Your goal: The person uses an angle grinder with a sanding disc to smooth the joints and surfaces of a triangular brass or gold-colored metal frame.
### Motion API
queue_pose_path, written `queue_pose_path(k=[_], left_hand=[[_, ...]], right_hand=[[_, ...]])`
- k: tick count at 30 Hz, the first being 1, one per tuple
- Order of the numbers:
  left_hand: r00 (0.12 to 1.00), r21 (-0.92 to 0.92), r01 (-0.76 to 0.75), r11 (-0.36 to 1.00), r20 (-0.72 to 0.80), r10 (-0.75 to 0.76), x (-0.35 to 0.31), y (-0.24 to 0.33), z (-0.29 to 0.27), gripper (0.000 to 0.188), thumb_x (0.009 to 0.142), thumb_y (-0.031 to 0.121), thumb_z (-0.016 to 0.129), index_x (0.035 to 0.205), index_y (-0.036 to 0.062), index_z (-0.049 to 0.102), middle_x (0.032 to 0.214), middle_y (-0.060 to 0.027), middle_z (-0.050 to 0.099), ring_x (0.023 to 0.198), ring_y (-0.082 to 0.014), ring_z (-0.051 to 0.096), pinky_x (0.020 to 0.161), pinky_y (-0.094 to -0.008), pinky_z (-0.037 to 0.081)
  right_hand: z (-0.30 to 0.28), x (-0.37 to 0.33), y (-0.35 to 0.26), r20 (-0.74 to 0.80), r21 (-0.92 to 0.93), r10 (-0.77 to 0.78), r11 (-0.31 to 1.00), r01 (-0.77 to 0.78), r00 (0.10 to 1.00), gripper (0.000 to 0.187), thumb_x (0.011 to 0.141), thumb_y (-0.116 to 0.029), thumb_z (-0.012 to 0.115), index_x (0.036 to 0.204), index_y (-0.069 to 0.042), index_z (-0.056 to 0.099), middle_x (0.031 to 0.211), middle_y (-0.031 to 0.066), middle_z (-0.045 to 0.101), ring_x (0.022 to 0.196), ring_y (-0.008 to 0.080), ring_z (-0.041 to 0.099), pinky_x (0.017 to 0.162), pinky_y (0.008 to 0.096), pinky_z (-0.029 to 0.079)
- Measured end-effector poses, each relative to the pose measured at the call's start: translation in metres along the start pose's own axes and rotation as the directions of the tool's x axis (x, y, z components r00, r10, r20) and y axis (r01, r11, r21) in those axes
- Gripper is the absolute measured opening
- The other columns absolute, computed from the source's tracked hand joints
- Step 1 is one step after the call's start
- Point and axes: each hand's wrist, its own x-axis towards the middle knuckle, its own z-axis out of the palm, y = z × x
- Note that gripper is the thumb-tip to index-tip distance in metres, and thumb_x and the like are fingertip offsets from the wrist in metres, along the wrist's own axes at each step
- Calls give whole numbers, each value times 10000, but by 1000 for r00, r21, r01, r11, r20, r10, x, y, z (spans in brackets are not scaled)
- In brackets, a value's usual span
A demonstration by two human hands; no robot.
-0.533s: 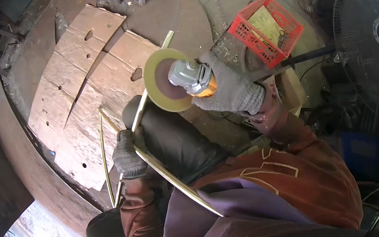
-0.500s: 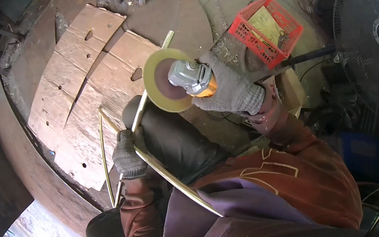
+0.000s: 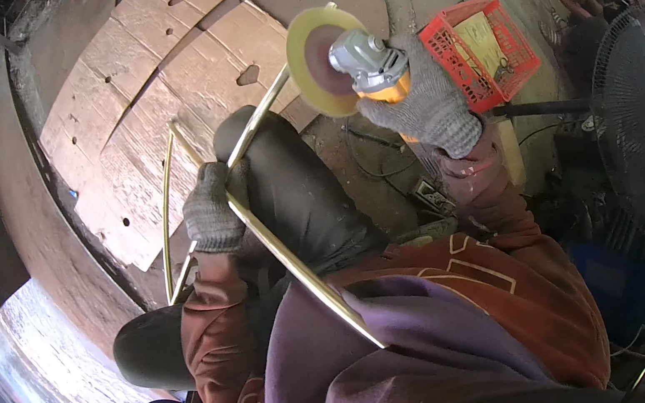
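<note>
Evidently, a gold-toned metal frame (image 3: 299, 268) is gripped by the left hand (image 3: 211, 209), its gloved fingers being wrapped around the tubes near a joint or bend (which of the two cannot be told under the knitted glove). From that hand, one tube is angled up and to the right, over the dark-trousered knee (image 3: 286, 157) and behind a yellow-rimmed disc (image 3: 317, 63); another is extended down and rightward to the purple cloth (image 3: 305, 356) at the lap. A thinner rod (image 3: 166, 197) is seen just left of the hand.

By the right hand (image 3: 429, 100), an angle grinder (image 3: 369, 59) is clasped around its yellow body, the disc lying beyond the fingers on their left. Whether the tube is touched by the disc, or the disc is spinning, cannot be told.

The frame may be judged stiff and fairly light, but smooth enough to be slippery under knitted fabric; it is best held close to the meeting of tubes, with the knee used as a rest. The grinder is likely weighted toward its head, so a full grip on the body is called for, well clear of the disc, which could crack if twisted.
</note>
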Motion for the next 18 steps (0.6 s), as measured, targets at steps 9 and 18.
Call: queue_pose_path(k=[9,18], left_hand=[[990,-33,50,998,133,-45,-2,-26,9,177,962,311,650,1037,150,646,927,-152,678,842,-443,685,689,-532,533],[999,5,-48,999,-7,48,-1,-8,0,238,977,370,666,964,133,661,902,-148,663,817,-442,680,691,-525,529]], right_hand=[[40,-32,-40,251,170,-153,979,112,956,828,725,-241,919,1369,-42,437,1163,172,593,1087,303,648,935,416,532],[17,-14,-38,159,-21,49,999,-46,986,815,705,-279,931,1326,-41,460,1153,163,629,1069,311,661,916,428,542]])
